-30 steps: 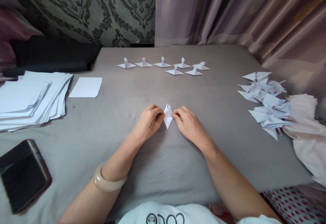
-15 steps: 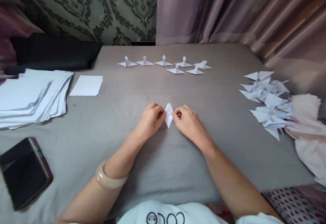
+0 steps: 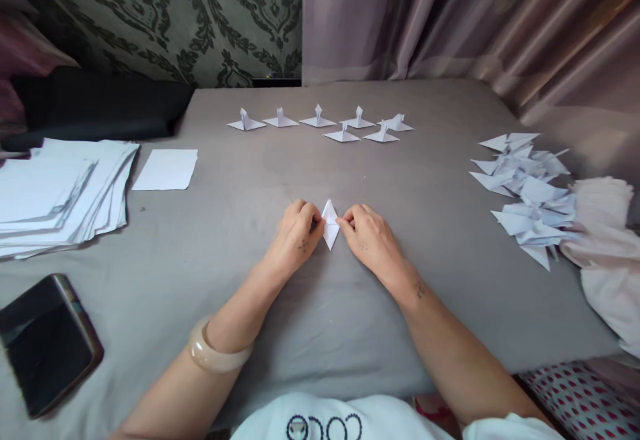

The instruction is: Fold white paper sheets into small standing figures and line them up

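Left hand (image 3: 296, 237), right hand (image 3: 371, 237) pinching folded paper (image 3: 330, 233) at sides; its top, split earlier, now looks joined

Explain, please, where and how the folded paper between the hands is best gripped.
Probably pinch the folded paper by its side corners, left hand from left, right hand from right, since this slim diamond is widest there, its tips pointing near and far.
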`<state>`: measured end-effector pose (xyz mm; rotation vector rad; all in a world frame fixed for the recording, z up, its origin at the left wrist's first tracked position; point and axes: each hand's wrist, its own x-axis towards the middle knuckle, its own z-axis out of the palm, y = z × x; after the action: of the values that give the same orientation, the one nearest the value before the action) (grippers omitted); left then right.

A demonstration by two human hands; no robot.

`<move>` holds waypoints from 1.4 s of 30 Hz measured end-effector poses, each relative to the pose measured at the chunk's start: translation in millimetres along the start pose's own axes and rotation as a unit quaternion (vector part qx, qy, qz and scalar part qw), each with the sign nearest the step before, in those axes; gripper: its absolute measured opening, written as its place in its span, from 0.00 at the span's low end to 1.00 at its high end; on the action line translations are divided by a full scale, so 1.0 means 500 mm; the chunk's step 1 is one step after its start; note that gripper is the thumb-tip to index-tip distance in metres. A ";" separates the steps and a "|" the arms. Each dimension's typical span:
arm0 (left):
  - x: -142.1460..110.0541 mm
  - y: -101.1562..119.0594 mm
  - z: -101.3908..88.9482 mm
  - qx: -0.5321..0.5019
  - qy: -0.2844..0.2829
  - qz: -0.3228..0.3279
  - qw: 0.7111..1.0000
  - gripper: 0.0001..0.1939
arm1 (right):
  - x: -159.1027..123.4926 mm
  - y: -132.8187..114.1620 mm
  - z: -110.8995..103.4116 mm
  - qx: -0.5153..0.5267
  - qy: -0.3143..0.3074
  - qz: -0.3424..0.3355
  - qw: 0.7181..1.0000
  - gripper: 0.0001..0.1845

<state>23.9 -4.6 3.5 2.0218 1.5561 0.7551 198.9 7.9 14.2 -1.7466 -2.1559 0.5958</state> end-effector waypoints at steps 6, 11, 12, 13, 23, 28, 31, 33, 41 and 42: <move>-0.002 0.010 -0.001 0.011 -0.006 0.000 1.000 0.05 | 0.003 0.023 -0.016 0.129 0.024 0.035 0.991 0.04; -0.003 0.012 0.006 0.017 0.009 0.005 1.000 0.04 | -0.008 0.006 -0.003 0.212 0.066 -0.038 0.974 0.06; -0.004 0.013 0.007 0.025 0.015 0.003 1.000 0.04 | -0.010 0.002 0.001 0.203 0.060 -0.068 0.975 0.08; -0.004 0.014 0.008 0.036 0.022 -0.003 0.999 0.04 | -0.012 0.000 0.004 0.187 0.053 -0.093 0.977 0.09; 0.004 0.013 -0.007 -0.001 0.024 -0.151 0.988 0.03 | -0.029 -0.011 -0.003 -0.004 -0.001 -0.174 0.985 0.17; 0.006 0.007 -0.016 -0.070 0.023 -0.145 0.987 0.12 | -0.043 -0.035 -0.008 -0.148 -0.028 -0.187 0.971 0.18; 0.003 0.012 -0.010 -0.048 0.034 -0.134 0.989 0.06 | -0.048 -0.045 -0.006 -0.193 -0.029 -0.199 0.960 0.17; 0.002 0.015 -0.003 -0.013 0.045 -0.122 0.991 0.03 | -0.049 -0.047 -0.006 -0.199 -0.027 -0.201 0.959 0.18; 0.002 0.015 0.006 0.042 0.041 -0.124 0.991 0.03 | -0.050 -0.041 -0.014 -0.141 0.008 -0.126 0.982 0.16; 0.001 0.015 0.005 0.041 0.040 -0.122 0.991 0.04 | -0.051 -0.043 -0.014 -0.150 0.011 -0.123 0.981 0.16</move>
<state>31.4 -6.1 6.7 1.8311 1.8655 0.6947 189.7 -19.7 31.6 -1.5730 -2.4985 0.1955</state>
